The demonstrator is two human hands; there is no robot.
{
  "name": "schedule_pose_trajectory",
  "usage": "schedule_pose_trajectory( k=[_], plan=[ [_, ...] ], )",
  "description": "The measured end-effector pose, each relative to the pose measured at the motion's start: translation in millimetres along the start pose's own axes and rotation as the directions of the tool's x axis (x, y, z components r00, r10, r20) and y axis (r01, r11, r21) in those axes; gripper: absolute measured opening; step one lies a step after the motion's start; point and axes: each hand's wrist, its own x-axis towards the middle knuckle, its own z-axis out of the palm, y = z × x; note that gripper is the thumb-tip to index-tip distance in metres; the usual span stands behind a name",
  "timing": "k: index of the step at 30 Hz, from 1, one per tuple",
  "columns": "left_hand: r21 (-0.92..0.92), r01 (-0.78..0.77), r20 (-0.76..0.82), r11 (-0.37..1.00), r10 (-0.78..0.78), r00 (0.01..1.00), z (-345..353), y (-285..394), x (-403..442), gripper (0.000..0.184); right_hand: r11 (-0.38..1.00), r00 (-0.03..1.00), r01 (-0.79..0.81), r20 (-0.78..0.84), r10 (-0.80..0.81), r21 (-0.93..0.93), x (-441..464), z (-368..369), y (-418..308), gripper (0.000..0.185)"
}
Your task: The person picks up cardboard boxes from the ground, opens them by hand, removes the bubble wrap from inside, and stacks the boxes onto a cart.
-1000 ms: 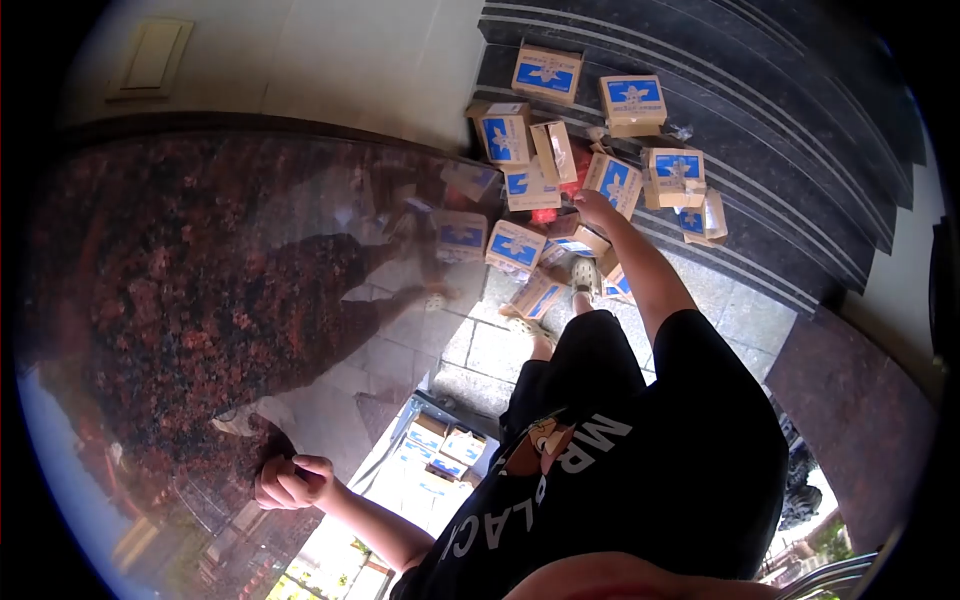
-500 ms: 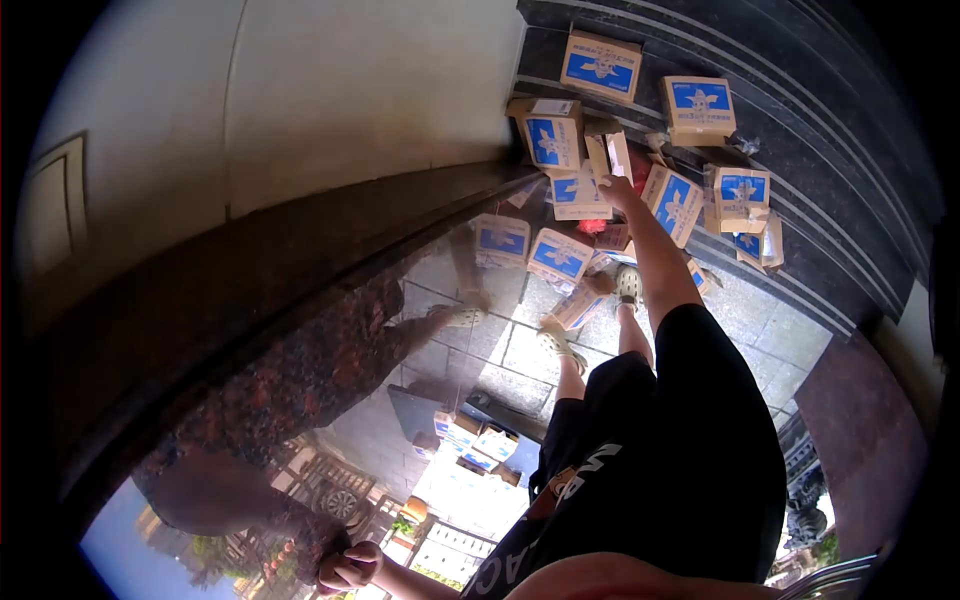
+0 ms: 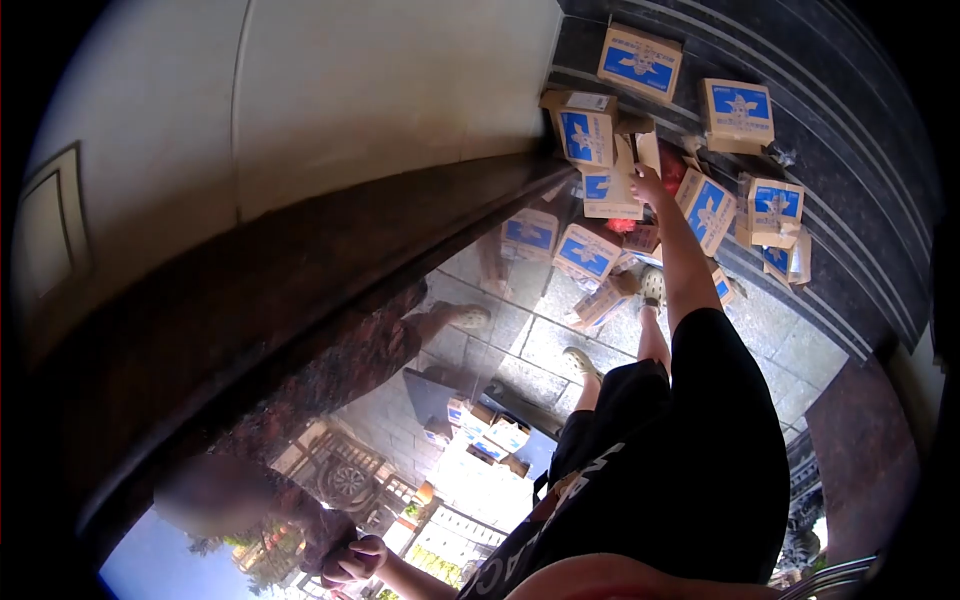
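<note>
At the top of the head view, my right hand (image 3: 648,186) has its fingers curled on the upright edge of an opened cardboard box (image 3: 612,205). Its raised flap (image 3: 648,150) stands beside my fingers. Another box (image 3: 585,135) with a blue printed panel sits just left of it, and a tilted blue-printed box (image 3: 705,212) lies to the right. Something red (image 3: 622,226) shows below the opened box. My left hand (image 3: 358,562) is closed at the lower left, against the shiny dark wall (image 3: 330,400); whether anything is inside its fingers is hidden.
Several more printed boxes (image 3: 640,63) lie on dark striped steps (image 3: 840,140). A small carton (image 3: 605,300) lies near my shoes (image 3: 652,287) on the grey paving (image 3: 790,345). The polished wall mirrors my body, and boxes on a dark platform (image 3: 430,395) show at lower middle.
The whole view has shifted, so the boxes appear farther right and slightly lower. My right hand stays at the opened box, and my left hand remains closed by the wall.
</note>
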Motion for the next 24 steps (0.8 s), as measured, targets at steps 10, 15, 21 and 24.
schedule_pose_trajectory(
  k=[10, 15, 21, 24],
  plan=[
    [0.03, 0.03, 0.045, 0.999, -0.031, 0.998, 0, 5, 5, 0.032, 0.457, 0.645, 0.596, 0.054, -0.763, -0.66, 38, 10, 27, 0.026],
    [0.029, 0.045, 0.066, 0.999, -0.047, 0.997, 5, 12, 3, 0.034, 0.398, 0.845, 0.48, 0.29, -0.45, -0.782, 51, -6, 24, 0.017],
    [0.01, 0.063, 0.049, 0.998, -0.063, 0.997, 6, 16, 2, 0.036, 0.977, 0.983, 0.178, -0.029, -0.183, -0.115, -72, -10, 5, 0.033],
    [-0.006, 0.089, 0.032, 0.996, -0.089, 0.995, 2, 15, 2, 0.036, 0.986, 0.986, 0.156, -0.054, -0.159, -0.055, -157, -24, -3, 0.032]
  ],
)
